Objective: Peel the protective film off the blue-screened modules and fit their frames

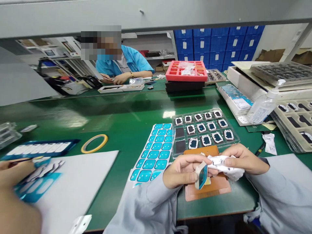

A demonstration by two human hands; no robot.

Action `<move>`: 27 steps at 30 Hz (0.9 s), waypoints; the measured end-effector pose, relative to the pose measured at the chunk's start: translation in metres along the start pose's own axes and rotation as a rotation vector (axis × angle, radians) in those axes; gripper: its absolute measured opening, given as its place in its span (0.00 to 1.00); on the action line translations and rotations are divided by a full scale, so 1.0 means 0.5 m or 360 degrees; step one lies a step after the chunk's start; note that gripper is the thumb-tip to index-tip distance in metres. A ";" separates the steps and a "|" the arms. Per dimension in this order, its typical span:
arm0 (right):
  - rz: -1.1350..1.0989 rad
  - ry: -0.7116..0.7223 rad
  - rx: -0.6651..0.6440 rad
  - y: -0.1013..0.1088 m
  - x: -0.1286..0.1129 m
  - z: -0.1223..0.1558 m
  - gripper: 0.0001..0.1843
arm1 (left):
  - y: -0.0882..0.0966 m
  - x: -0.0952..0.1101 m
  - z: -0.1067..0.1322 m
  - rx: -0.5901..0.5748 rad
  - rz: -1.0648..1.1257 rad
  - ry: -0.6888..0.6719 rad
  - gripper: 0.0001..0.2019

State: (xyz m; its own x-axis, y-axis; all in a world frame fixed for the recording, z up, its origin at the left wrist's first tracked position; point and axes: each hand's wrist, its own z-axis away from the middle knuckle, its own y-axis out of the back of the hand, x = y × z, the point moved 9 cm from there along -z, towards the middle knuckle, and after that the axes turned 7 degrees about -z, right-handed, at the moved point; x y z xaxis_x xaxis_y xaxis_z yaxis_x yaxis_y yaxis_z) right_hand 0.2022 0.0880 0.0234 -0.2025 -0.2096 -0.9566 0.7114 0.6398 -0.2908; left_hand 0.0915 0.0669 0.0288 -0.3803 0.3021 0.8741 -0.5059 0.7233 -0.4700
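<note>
In the lower centre of the frame, the left hand is gripping the blue-faced module on edge, with its long axis near vertical. The right hand is pinching a white wipe immediately right of the module. The wipe appears to be touching the module's upper end.

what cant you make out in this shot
All head view.
1. Far side of the small part in the left hand: turned away from the camera.
2. Lower end of the white wipe in the right hand: hidden in the palm.
3. Middle of the orange pad: behind both hands.
4. Print on the pump bottle label: too small.
5. Another person's hand, left edge: motion-blurred, cut off.
</note>
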 end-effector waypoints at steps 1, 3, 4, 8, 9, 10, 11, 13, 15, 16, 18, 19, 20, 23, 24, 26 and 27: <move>0.0026 0.0045 -0.0006 -0.002 -0.003 -0.001 0.20 | -0.001 0.000 0.000 -0.0008 -0.0001 0.0000 0.20; 0.0140 0.0233 0.0003 -0.005 -0.019 -0.005 0.18 | -0.003 0.001 0.001 -0.0024 -0.0001 -0.0003 0.20; 0.0210 0.0356 0.0023 -0.005 -0.030 -0.005 0.17 | -0.004 0.001 0.001 -0.0030 -0.0003 -0.0003 0.20; 0.0405 0.0698 0.0158 -0.005 -0.062 -0.002 0.11 | 0.002 -0.003 0.004 -0.0006 -0.0001 0.0018 0.22; 0.0425 0.0735 0.0183 -0.005 -0.066 0.000 0.11 | 0.005 -0.005 0.004 0.0017 -0.0001 0.0037 0.22; 0.0438 0.0763 0.0196 -0.005 -0.069 0.001 0.11 | 0.007 -0.006 0.004 0.0037 -0.0003 0.0055 0.23; 0.0442 0.0778 0.0200 -0.006 -0.071 0.002 0.11 | 0.008 -0.007 0.004 0.0056 -0.0005 0.0067 0.23; 0.0423 0.0783 0.0178 -0.008 -0.073 0.003 0.11 | 0.008 -0.006 0.002 0.0067 0.0007 0.0061 0.23; 0.0383 0.0721 0.0151 -0.010 -0.068 0.001 0.12 | 0.003 0.002 0.000 0.0044 0.0043 -0.0013 0.21; 0.0363 0.0670 0.0145 -0.009 -0.063 0.000 0.13 | 0.000 0.006 -0.001 0.0026 0.0060 -0.0054 0.21; 0.0329 0.0555 0.0147 -0.007 -0.050 -0.002 0.15 | -0.005 0.012 -0.003 -0.0003 0.0084 -0.0108 0.20; 0.0311 0.0497 0.0155 -0.005 -0.044 -0.003 0.16 | -0.006 0.013 -0.003 -0.0009 0.0086 -0.0118 0.20; 0.0284 0.0455 0.0163 -0.003 -0.038 -0.003 0.17 | -0.007 0.013 -0.004 -0.0012 0.0083 -0.0117 0.19; 0.0187 0.0420 0.0163 -0.001 -0.029 -0.003 0.16 | -0.008 0.014 -0.004 -0.0010 0.0063 -0.0107 0.20; 0.0195 0.0467 0.0159 -0.001 -0.032 -0.003 0.15 | -0.008 0.013 -0.004 -0.0011 0.0049 -0.0101 0.20; 0.0297 0.0646 0.0179 -0.004 -0.049 0.000 0.12 | -0.007 0.008 -0.004 -0.0005 0.0022 -0.0075 0.20; 0.0360 0.0751 0.0200 -0.006 -0.060 0.003 0.11 | -0.006 0.005 -0.005 0.0004 0.0008 -0.0062 0.20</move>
State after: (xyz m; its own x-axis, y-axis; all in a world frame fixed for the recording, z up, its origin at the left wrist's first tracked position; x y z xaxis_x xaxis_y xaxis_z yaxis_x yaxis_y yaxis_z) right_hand 0.2069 0.0913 0.0532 -0.2947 0.2970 -0.9083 0.8414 0.5311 -0.0993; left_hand 0.0938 0.0669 0.0327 -0.4128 0.2814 0.8663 -0.5059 0.7201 -0.4749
